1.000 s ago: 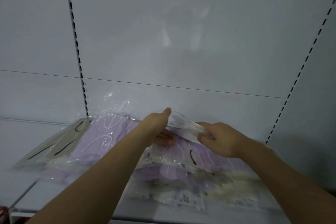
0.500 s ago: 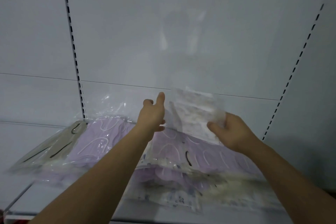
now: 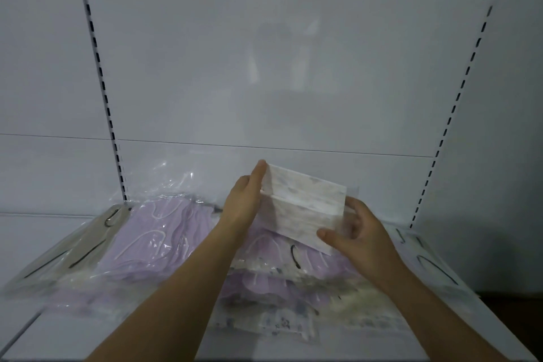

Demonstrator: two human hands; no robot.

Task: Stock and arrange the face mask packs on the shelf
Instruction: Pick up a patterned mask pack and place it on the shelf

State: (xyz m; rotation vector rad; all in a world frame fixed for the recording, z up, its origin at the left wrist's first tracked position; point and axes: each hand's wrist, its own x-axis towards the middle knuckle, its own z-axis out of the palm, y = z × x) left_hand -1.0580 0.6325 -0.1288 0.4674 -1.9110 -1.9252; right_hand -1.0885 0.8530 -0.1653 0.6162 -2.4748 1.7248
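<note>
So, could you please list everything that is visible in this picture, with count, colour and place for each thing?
held mask pack: one, white with grey-beige marbling, raised above the pile, between both hands
purple mask packs: several, exact count unclear, lilac in clear plastic, lying on the shelf at left and centre
beige mask pack: at least one, beige-grey with black ear loops, far left of the pile
patterned packs: a few, pale with dark specks, front of the pile
shelf: one, white, under the packs
back panel: white, with slotted uprights
left hand: holds the pack's left edge
right hand: grips the pack's lower right corner
</note>
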